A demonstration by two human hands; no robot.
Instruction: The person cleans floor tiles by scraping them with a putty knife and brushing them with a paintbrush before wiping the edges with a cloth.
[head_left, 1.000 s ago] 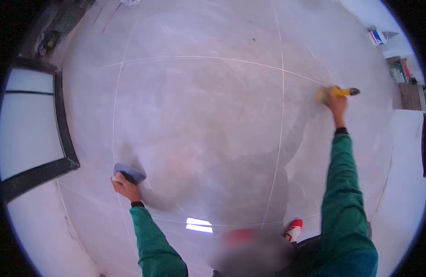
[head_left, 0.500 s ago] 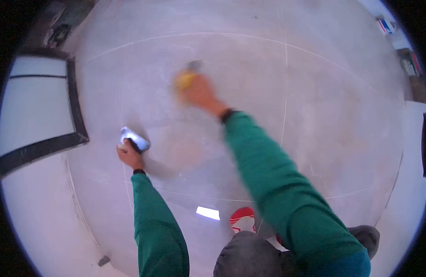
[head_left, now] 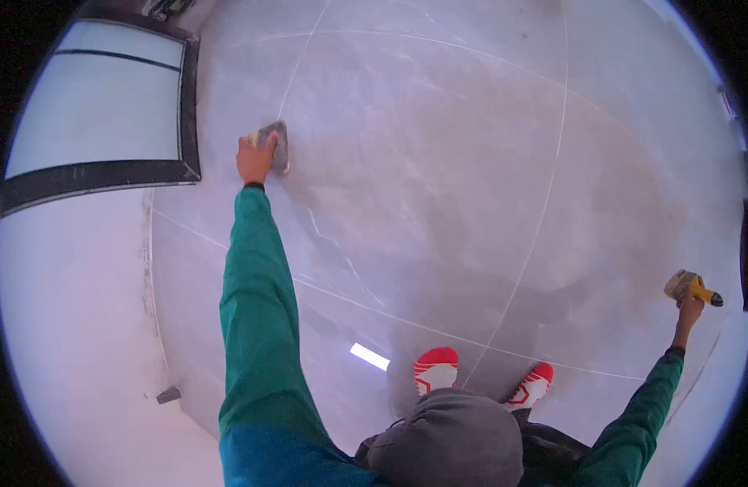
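Note:
My left hand (head_left: 252, 162) reaches far forward, closed around a wide flat-bladed scraper (head_left: 281, 150); its dull grey blade lies over the grey floor (head_left: 439, 178). Much of the handle is hidden by the fingers. Far out at the right, my right hand (head_left: 689, 312) grips a yellow-handled scraper (head_left: 702, 292). That tool has a black handle end pointing right and a broad, beige-grey smeared head to the left. Thin white lines cross the floor, and a jagged pale streak (head_left: 333, 241) runs below the left hand.
A dark-framed panel with pale panes (head_left: 114, 114) stands at the left, above a white wall (head_left: 70, 300). A small dark block (head_left: 169, 395) sits at that wall's foot. My red-and-white shoes (head_left: 436, 369) are on the floor, near a bright rectangle of light (head_left: 370, 357).
My left hand has moved forward with its scraper. My right hand has swung from the front middle to the far right, carrying the yellow-handled scraper. The view has shifted too.

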